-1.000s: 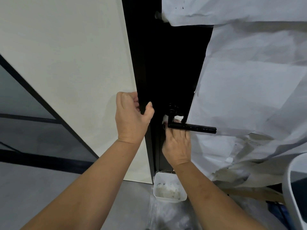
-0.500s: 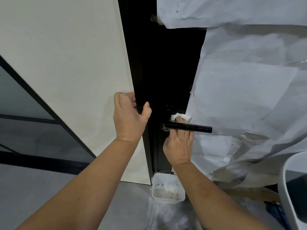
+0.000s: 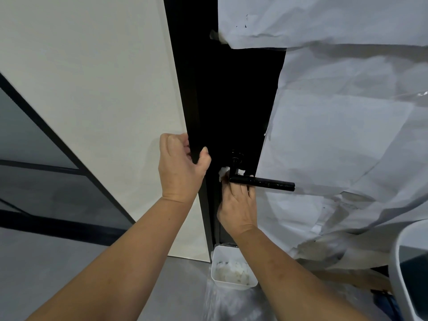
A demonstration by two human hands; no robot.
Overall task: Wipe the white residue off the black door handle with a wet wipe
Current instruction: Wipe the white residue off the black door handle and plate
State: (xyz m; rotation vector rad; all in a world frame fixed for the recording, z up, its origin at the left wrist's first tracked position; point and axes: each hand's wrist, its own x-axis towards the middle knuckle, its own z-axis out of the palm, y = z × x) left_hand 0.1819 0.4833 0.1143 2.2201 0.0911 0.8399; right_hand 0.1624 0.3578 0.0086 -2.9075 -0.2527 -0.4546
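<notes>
Now your left hand (image 3: 183, 169) grips the black door edge (image 3: 196, 135) while your right hand (image 3: 238, 205) pinches a wet wipe (image 3: 224, 172) against the black door handle (image 3: 261, 182) near its base.

Dim, even indoor light, soft shadows, sharp focus, wide-angle bending at edges.

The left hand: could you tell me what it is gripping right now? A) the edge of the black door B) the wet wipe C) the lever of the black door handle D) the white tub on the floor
A: the left hand curls round the edge of the black door, while the right hand holds the wet wipe at the black door handle.
</notes>
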